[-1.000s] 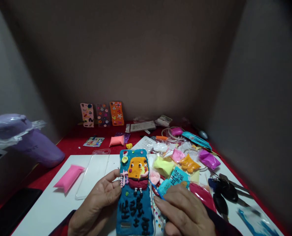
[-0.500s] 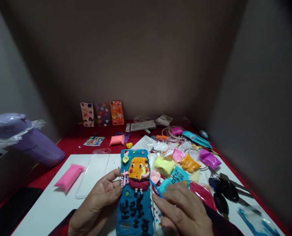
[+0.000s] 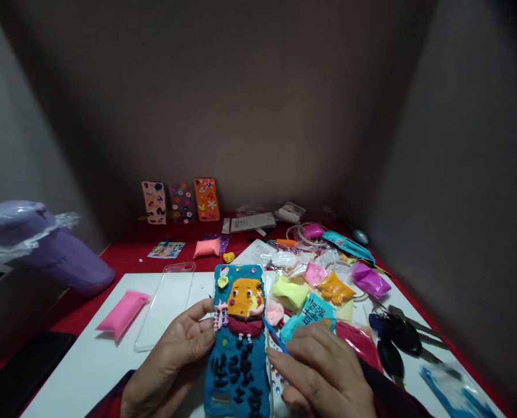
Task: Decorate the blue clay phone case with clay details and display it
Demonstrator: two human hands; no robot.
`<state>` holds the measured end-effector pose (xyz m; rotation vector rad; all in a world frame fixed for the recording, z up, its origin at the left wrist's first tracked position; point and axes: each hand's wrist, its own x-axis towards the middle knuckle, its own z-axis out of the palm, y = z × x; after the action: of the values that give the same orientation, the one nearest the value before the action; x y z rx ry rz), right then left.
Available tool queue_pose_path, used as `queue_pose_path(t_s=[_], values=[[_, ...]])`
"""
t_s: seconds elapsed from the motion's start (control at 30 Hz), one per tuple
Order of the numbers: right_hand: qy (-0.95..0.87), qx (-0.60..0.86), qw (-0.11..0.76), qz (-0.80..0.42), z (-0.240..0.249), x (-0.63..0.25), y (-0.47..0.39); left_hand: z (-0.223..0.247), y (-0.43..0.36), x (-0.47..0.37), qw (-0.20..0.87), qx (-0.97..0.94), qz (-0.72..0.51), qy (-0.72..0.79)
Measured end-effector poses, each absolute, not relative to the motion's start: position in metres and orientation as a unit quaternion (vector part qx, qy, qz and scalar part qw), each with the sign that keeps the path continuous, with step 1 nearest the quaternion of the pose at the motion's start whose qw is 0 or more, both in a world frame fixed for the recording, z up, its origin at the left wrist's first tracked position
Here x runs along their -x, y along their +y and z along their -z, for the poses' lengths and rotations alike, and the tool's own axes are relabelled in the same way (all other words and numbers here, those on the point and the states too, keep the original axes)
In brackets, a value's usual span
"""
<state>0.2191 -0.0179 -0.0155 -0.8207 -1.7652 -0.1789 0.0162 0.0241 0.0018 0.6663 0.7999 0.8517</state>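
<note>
A phone case (image 3: pixel 241 363) covered in blue clay stands tilted toward me, with an orange-headed cartoon figure (image 3: pixel 245 305), pink fence-like bits and black characters on its face. Its left edge is gripped by my left hand (image 3: pixel 177 351), thumb in front. In my right hand (image 3: pixel 317 371) is a thin blue modelling tool (image 3: pixel 277 337), its tip at the case's right edge beside the figure. The fingers of that hand are bent round the tool, and the index finger rests close to the case edge. A sheet of coloured gems (image 3: pixel 276 374) is partly hidden behind the case.
A clear phone case (image 3: pixel 166 307) and a pink clay packet (image 3: pixel 123 313) lie to the left. Several clay packets (image 3: pixel 336 287) crowd the right, with keys (image 3: pixel 400 337) near the edge. Decorated cases (image 3: pixel 206 200) lean at the back; a purple wrapped object (image 3: pixel 67 249) stands far left.
The lower end of the case has shifted slightly left. My right hand and the blue tool have moved a little left along the case's edge. My left hand keeps its grip.
</note>
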Motion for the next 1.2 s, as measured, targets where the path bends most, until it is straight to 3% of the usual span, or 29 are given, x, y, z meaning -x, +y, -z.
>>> queue_pose_path(t_s=[1.2], values=[[-0.755, 0.342, 0.553, 0.086, 0.0142, -0.2215, -0.0162, -0.0058, 0.0226, -0.0175, 0.805, -0.293, -0.39, 0.336]])
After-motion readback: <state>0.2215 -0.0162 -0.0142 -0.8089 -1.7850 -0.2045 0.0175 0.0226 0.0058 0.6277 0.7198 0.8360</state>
